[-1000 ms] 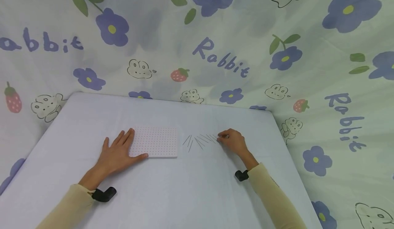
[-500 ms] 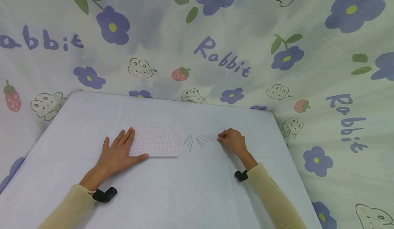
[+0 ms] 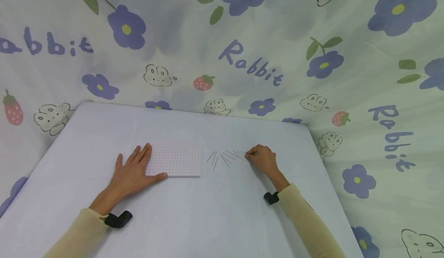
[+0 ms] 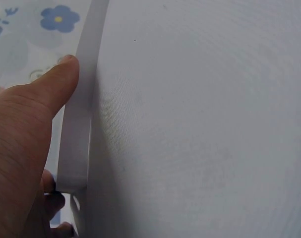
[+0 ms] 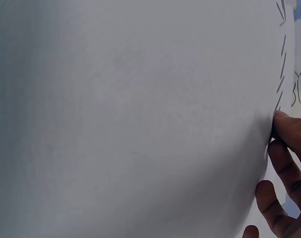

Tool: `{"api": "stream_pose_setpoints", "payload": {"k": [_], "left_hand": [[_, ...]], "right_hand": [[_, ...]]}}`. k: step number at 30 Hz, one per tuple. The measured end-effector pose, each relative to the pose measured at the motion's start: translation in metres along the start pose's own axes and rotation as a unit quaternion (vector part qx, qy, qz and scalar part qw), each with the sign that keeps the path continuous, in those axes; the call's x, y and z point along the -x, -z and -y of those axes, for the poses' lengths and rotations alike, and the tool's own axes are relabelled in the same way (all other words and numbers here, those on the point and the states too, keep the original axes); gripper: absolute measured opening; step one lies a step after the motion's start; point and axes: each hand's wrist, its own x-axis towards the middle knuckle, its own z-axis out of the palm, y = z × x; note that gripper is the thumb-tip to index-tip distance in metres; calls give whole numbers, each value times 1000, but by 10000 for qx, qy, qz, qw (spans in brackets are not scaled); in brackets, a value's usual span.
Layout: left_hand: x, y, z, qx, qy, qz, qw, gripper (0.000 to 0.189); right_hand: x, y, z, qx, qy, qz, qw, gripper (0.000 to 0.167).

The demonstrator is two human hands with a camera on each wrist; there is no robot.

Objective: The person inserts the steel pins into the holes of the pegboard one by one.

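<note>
My left hand (image 3: pixel 130 176) lies with straight fingers at the left side of a white board (image 3: pixel 177 159) dotted with rows of small marks. Its thumb (image 4: pixel 61 82) runs along the board's near edge, and its fingertips reach the far left corner. To the right of the board several thin dark rods (image 3: pixel 224 160) lie slanted on the table. At the right end of that row my right hand (image 3: pixel 265 161) pinches a thin dark rod (image 3: pixel 256 153) between thumb and forefinger, low at the tabletop. Most of that rod is hidden by the fingers.
A white cloth covers the table (image 3: pixel 208 219). Behind it and along the right side hangs a curtain (image 3: pixel 180 53) printed with flowers, rabbits and strawberries. Black devices (image 3: pixel 118 219) are strapped at both wrists.
The head view has shifted very slightly. Both hands, the board and the rods on the table stay in the same places.
</note>
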Motion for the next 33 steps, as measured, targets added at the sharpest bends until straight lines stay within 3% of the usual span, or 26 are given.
{"api": "stream_pose_setpoints", "payload": {"k": [14,33], "left_hand": [[0,-1,-1,16,-5,-37,10000,124],[0,-2,0,26,-4,-56,10000,124]], "right_hand": [[3,-2,3,100,212,-158,9996,12],[4,-2,6,34,130,-164,9998,11]]}}
